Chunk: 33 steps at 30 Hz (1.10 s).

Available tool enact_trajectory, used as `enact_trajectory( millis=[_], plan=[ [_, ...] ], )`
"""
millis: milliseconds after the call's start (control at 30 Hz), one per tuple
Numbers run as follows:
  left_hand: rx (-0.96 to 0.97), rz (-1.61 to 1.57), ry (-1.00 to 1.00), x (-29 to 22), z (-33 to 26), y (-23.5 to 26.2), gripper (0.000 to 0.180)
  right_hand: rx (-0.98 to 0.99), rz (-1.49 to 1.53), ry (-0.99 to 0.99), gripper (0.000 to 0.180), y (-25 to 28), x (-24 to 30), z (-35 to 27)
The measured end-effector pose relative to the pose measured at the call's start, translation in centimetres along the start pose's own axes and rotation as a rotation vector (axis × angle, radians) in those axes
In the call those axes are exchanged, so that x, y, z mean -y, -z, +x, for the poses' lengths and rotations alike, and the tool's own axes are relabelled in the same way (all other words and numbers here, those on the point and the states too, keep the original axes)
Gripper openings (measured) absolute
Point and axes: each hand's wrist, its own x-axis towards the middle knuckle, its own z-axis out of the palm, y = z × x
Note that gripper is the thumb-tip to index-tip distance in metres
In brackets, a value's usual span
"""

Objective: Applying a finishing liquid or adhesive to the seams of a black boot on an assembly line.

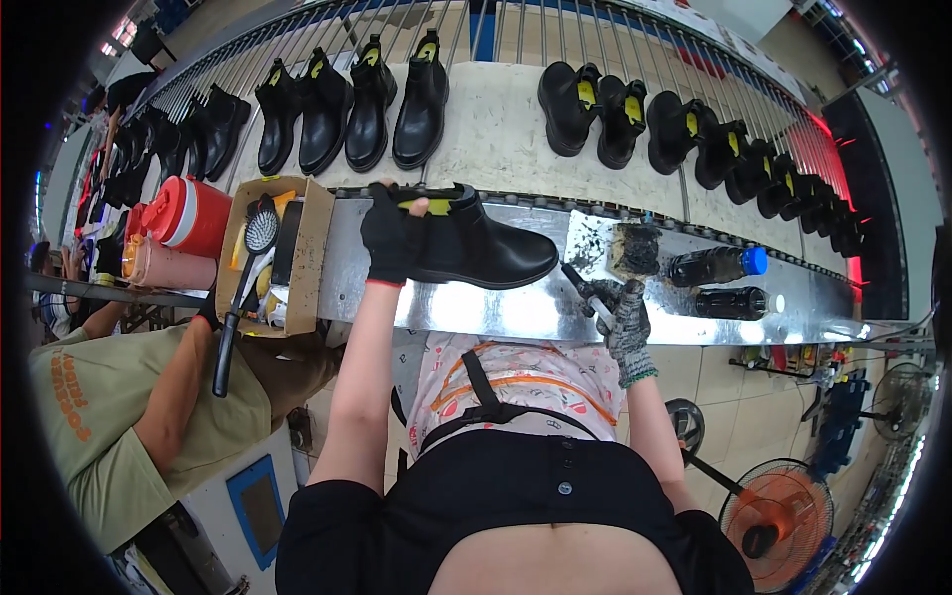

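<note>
In a black fingerless glove, my left hand (394, 241) is closed round the shaft of a black ankle boot (491, 246). The boot lies on its side over the metal bench, toe to the right, with a yellow-green strip showing at its opening. My right hand (627, 322), in a speckled grey knit glove, grips a slim pen-like tool (599, 307) with a dark end and a pale shaft. That dark end is close to the boot's toe; I cannot tell whether they touch. Just beyond my right hand sit a dark-stained block (635, 250) and a black-smeared white sheet (585, 238).
Two bottles of dark liquid (709, 266) stand or lie at the right. A cardboard box (315, 243) holds a black-handled brush (248, 268) at the left, near a red-and-white jug (188, 213). Black boots (421, 109) line the conveyor (486, 129) beyond. A co-worker (149, 397) is at left.
</note>
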Motion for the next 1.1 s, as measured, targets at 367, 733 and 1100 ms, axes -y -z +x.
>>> enact_trajectory(
  millis=[367,733,1100],
  plan=[
    [0.171,0.008,0.136,-5.5,-5.7,5.7,0.075,-0.046,-0.4,0.301,0.054,-1.2,-0.4,0.5],
    [0.421,-0.336,0.282,-6.8,-9.4,5.9,0.082,0.025,-0.39,0.243,0.018,-2.0,1.4,-1.2],
    [0.74,-1.036,0.836,-8.2,-12.4,4.6,0.066,0.161,-0.736,0.378,0.023,-1.7,2.5,-4.4]
  ],
)
